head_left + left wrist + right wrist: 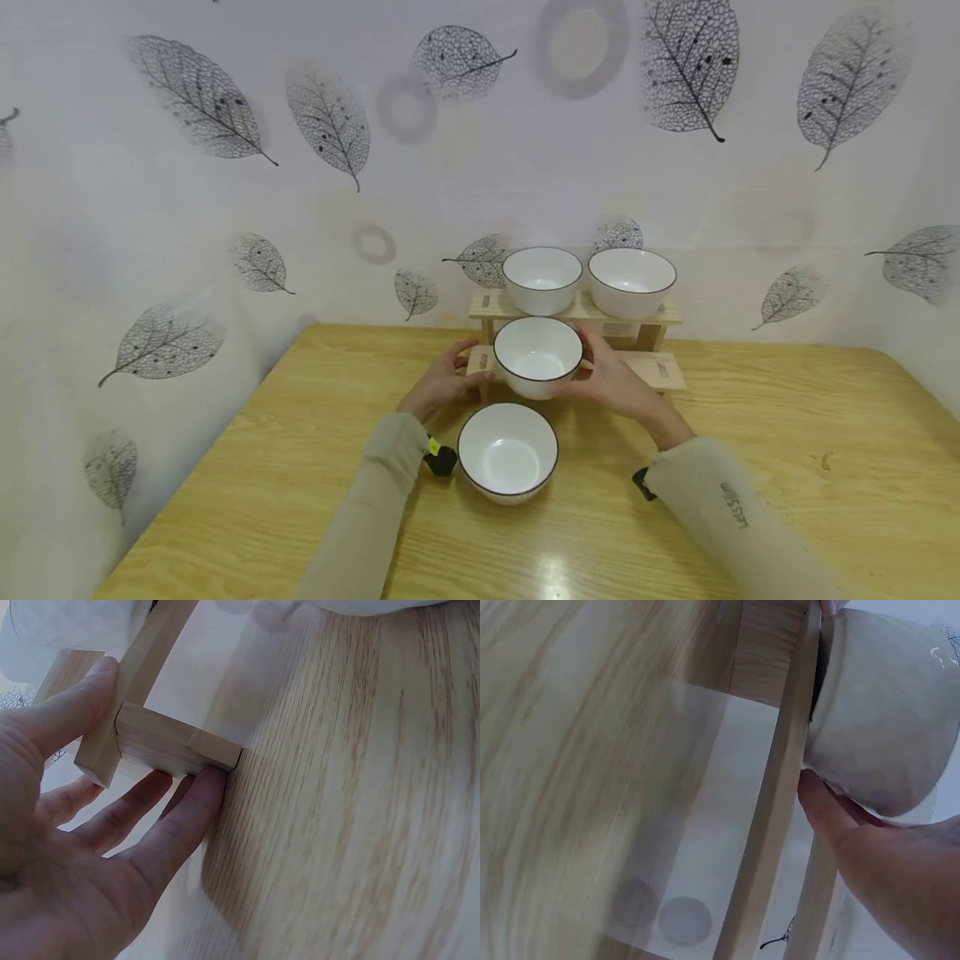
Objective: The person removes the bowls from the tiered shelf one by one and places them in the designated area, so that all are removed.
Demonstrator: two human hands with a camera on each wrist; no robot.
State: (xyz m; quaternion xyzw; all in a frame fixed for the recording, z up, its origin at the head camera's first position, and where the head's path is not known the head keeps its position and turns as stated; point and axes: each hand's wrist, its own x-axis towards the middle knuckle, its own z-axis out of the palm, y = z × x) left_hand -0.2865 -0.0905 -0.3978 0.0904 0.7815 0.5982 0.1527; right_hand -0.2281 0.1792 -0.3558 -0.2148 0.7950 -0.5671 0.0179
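A white bowl with a dark rim (536,354) is at the left part of the lower shelf of a two-step wooden stand (648,368). My right hand (618,385) grips its right side, thumb in front and fingers farther back. In the right wrist view, the bowl's base (885,712) is close against the shelf board (769,817), with a thin dark gap between. My left hand (444,385) holds the stand's left end. The left wrist view shows its thumb on the shelf and its fingers (191,817) curled against the leg (169,741).
Two similar bowls, a left one (542,279) and a right one (632,282), stand side by side on the upper shelf. Another bowl (507,454) sits on the wooden table (247,492) between my forearms. Behind is a leaf-patterned cloth (480,183).
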